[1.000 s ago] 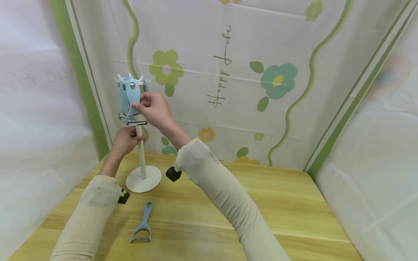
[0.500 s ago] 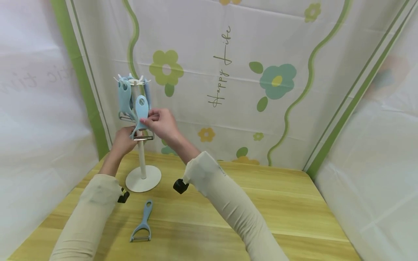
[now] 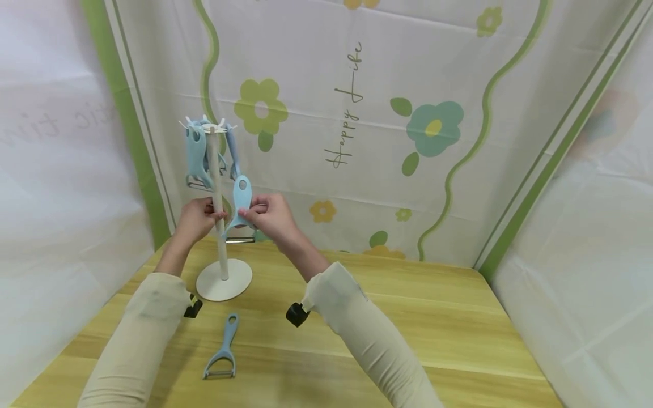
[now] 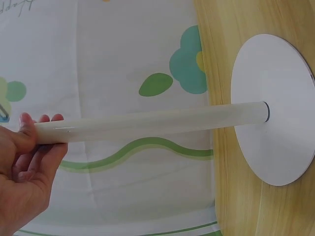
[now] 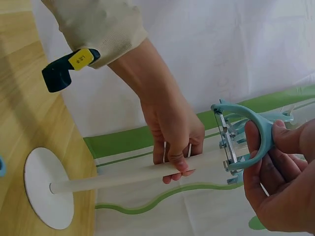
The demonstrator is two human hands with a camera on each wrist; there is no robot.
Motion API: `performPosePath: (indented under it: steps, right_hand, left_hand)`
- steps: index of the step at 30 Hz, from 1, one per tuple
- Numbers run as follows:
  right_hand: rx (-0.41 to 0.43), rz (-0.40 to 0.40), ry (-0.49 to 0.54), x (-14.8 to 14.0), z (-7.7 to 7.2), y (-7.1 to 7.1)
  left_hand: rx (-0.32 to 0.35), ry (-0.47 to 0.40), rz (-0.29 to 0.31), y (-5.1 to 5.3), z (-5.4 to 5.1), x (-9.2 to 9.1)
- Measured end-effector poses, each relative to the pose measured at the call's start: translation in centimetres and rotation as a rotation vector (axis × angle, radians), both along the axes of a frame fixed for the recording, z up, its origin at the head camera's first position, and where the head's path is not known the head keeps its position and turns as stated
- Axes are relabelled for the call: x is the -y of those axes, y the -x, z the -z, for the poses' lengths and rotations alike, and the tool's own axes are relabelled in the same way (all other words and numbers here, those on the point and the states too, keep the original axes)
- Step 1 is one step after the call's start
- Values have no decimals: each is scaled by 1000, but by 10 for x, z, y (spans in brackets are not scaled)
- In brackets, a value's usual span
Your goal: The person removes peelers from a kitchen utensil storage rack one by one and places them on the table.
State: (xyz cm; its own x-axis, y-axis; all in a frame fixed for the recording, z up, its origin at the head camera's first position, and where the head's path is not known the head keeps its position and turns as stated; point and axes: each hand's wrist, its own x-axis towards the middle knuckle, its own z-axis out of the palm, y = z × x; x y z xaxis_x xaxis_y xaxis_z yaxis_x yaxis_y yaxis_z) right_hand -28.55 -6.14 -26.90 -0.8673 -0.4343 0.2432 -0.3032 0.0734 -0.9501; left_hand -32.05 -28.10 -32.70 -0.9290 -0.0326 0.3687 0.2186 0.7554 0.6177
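Note:
A white stand (image 3: 222,249) with a round base rises upright at the left of the table. My left hand (image 3: 198,220) grips its pole partway up; in the left wrist view, the fingers and thumb close round the pole (image 4: 147,121). Beside the pole, my right hand (image 3: 275,218) pinches a light blue peeler (image 3: 242,192) by its handle, hole end up and blade down. This peeler (image 5: 266,135) is apart from the hooks. Several blue peelers (image 3: 196,153) hang from the hooks at the stand's top, partly overlapping.
Another blue peeler (image 3: 229,334) lies on the wooden table (image 3: 408,340) in front of the stand's white base (image 3: 209,283). A white flowered cloth (image 3: 306,85) hangs behind, and pale cloth walls close off both sides.
My right hand has taken the peeler off the front of the hooks and brought it down and to the right, beside the pole. The left hand stays on the pole.

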Motion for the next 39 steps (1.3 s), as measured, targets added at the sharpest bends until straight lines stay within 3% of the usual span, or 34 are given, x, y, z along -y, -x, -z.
performPosePath:
  steps: [10, 20, 33, 39]
  right_hand:
    - [29, 31, -55, -15, 25, -12]
    - [39, 28, -99, -25, 48, -25]
    - [111, -9, -127, -29, 83, -41]
    - [186, -22, -96, -33, 103, -47]
  left_hand:
    - [55, -46, 0, -1, -1, -3]
    - [40, -39, -3, -2, -1, -5]
    - [45, -47, -6, -3, -1, -2]
    - [64, -50, -2, -2, -1, -2]
